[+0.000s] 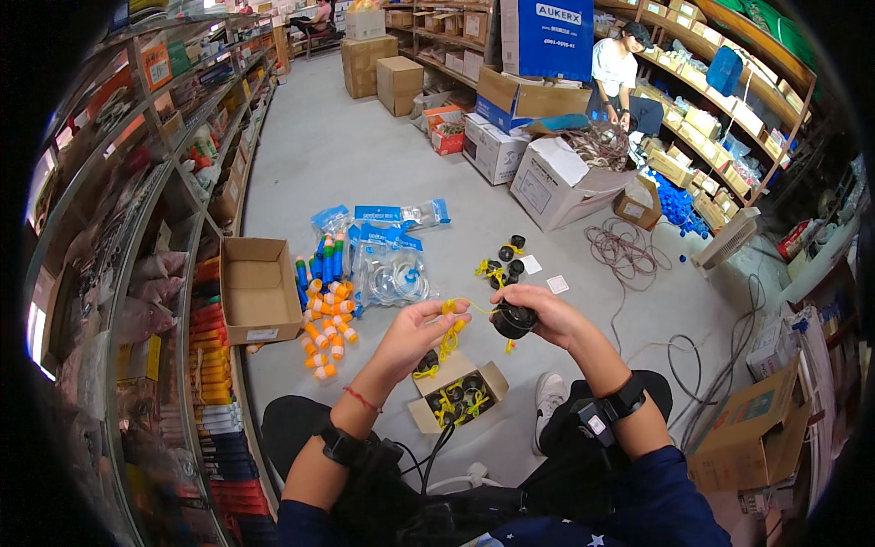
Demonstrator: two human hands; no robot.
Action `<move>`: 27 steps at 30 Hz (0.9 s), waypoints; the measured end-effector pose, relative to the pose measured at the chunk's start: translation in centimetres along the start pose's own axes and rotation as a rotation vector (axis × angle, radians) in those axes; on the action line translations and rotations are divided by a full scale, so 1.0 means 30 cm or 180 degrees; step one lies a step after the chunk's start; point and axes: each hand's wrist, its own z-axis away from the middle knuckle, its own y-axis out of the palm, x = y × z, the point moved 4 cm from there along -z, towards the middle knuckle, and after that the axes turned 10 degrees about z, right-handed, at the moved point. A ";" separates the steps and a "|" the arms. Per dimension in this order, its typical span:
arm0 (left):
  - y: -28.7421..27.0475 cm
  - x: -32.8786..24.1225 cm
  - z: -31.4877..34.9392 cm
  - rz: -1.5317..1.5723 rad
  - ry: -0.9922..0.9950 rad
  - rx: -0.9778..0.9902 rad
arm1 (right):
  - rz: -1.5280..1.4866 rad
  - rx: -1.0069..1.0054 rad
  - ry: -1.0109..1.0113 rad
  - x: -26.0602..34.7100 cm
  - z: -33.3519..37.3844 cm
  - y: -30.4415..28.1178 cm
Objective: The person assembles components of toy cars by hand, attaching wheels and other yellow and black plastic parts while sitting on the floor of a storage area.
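My right hand [550, 315] is closed around a round black cap-like piece [514, 320]. A thin yellow cord [472, 308] runs from that piece to my left hand [421, 333], whose fingers pinch it; more yellow cord [448, 343] dangles below them. Under my hands stands an open small cardboard box [498, 380] holding several black pieces [458, 398] with yellow cords. One more black piece [427, 362] lies at its left corner. Farther off, several similar black pieces [507, 253] lie on the floor beside two small white cards [557, 284].
Orange-and-white fittings [327, 330], blue plastic bags [392, 264] and an open cardboard box [262, 317] lie at the left, along a stocked shelf [173, 264]. Large cartons [547, 196], tangled cable [629, 253] and a seated co-worker [620, 73] are at the right.
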 end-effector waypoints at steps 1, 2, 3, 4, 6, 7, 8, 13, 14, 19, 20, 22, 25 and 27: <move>0.001 0.001 -0.001 0.0003 -0.0012 -0.0012 | 0.0059 0.0004 0.0090 -0.013 -0.003 -0.001; 0.003 0.002 -0.001 0.0213 -0.0003 -0.0022 | 0.0048 0.0001 0.0102 -0.020 -0.003 -0.001; 0.006 0.004 -0.003 0.0423 0.0004 -0.0031 | 0.0103 0.0053 0.0150 -0.027 -0.004 0.000; 0.007 0.010 -0.008 0.0427 -0.0016 -0.0033 | 0.0156 0.0103 0.0197 -0.034 -0.005 0.002; 0.006 0.009 -0.014 0.0525 0.0169 -0.0095 | 0.0241 0.0151 0.0174 -0.037 -0.005 0.017; 0.007 0.011 -0.016 0.0522 0.0149 -0.0097 | 0.0342 0.0202 0.0143 -0.037 -0.004 0.025; 0.008 0.014 -0.021 0.0584 0.0169 -0.0035 | 0.0325 0.0191 0.0150 -0.038 -0.003 0.029; 0.031 0.012 -0.027 0.0667 0.0086 0.0081 | 0.0422 0.0210 0.0208 -0.045 0.001 0.036; 0.035 0.011 -0.027 0.0462 0.0096 0.0113 | 0.0407 0.0210 0.0215 -0.044 0.001 0.037; 0.042 0.020 -0.029 0.0317 0.0137 0.0193 | 0.0441 0.0073 0.0226 -0.057 -0.004 0.025; 0.044 0.018 -0.029 0.0299 0.0192 0.0204 | 0.0501 0.0047 0.0211 -0.060 -0.005 0.026; 0.044 0.017 -0.028 0.0276 0.0236 0.0212 | 0.0508 0.0022 0.0246 -0.064 -0.006 0.034; 0.028 0.028 -0.032 0.0065 0.0216 0.0092 | 0.0550 0.0057 0.0285 -0.072 -0.011 0.040; 0.029 0.022 -0.031 -0.0004 0.0418 0.0073 | 0.0578 0.0119 0.0283 -0.072 -0.011 0.041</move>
